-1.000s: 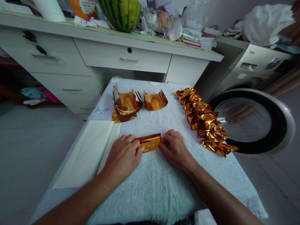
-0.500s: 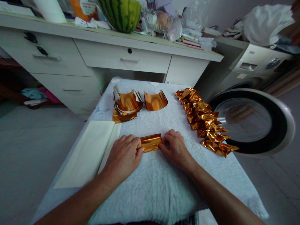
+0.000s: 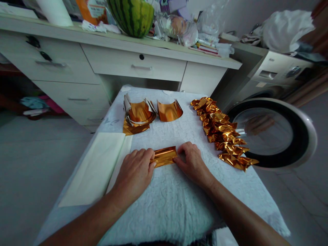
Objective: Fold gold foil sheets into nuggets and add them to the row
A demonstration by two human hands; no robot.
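Note:
A folded strip of shiny gold foil paper [image 3: 164, 156] lies on the cloth-covered table between my hands. My left hand [image 3: 137, 169] is closed over its left end, thumb along the near edge. At the right end, my right hand [image 3: 191, 160] has curled fingers, with the thumb touching the lower right corner. Beyond them stand a stack of curved gold foil sheets [image 3: 139, 112] with pale backs and a single curved sheet [image 3: 169, 111]. To the right runs a row of several folded gold foil pieces [image 3: 220, 128], pinched and crinkled.
Cream paper sheets [image 3: 94, 167] lie on the left of the table [image 3: 164, 212]. Behind it is a white drawer desk [image 3: 128, 61] bearing a cut watermelon [image 3: 132, 17], plastic bags and a paper roll [image 3: 55, 12]. A washing machine's open round door [image 3: 271, 133] stands close to the right edge.
Both hands stay at the foil strip, with my right fingers slightly shifted and looser at its right end. The whole view has moved slightly.

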